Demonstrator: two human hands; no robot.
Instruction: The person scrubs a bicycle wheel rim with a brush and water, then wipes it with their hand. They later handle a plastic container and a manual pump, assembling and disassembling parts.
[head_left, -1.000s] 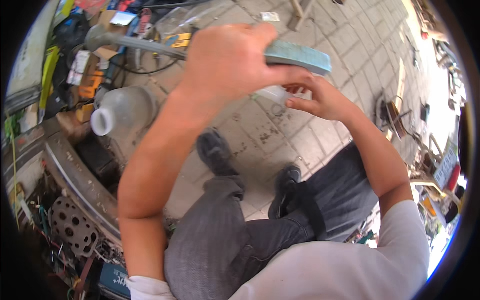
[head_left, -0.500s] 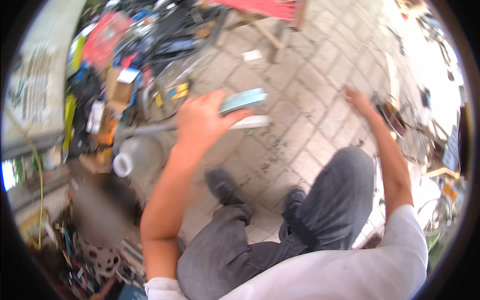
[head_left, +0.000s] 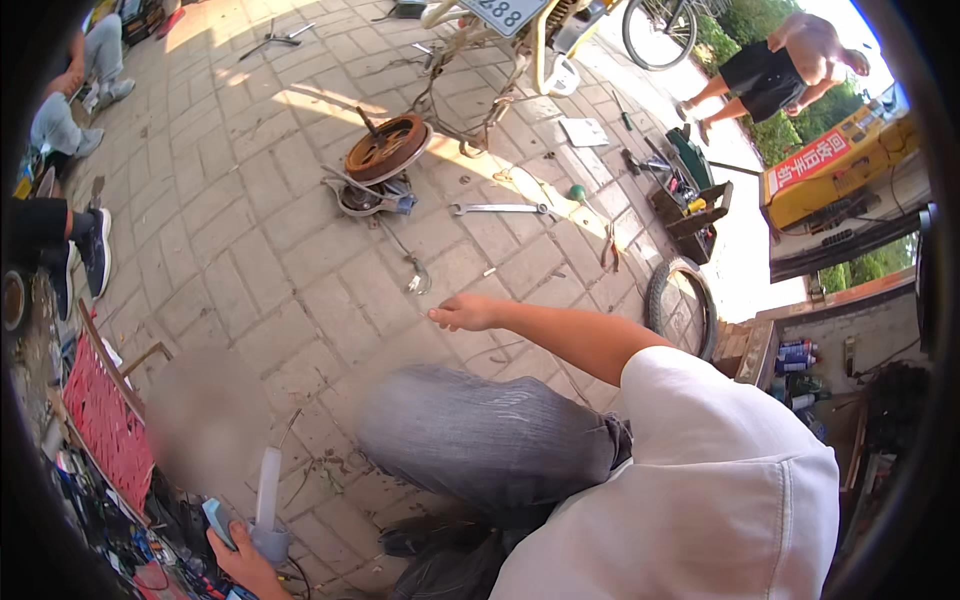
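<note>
Paved brick ground (head_left: 250, 230) spreads out, a rusty wheel hub (head_left: 385, 148) far ahead. Right hand (head_left: 462, 313) hangs loosely curled, empty, over the knee. Left hand (head_left: 235, 560), bottom edge, grips a blue-grey flat tool (head_left: 218, 522) beside a white tube (head_left: 268, 490).

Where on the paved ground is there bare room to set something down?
Free: the bricks between the right hand, the rusty wheel hub and the red chair. Crowded: the tool tray, wrench and tyre, and the clutter by the left hand.
</note>
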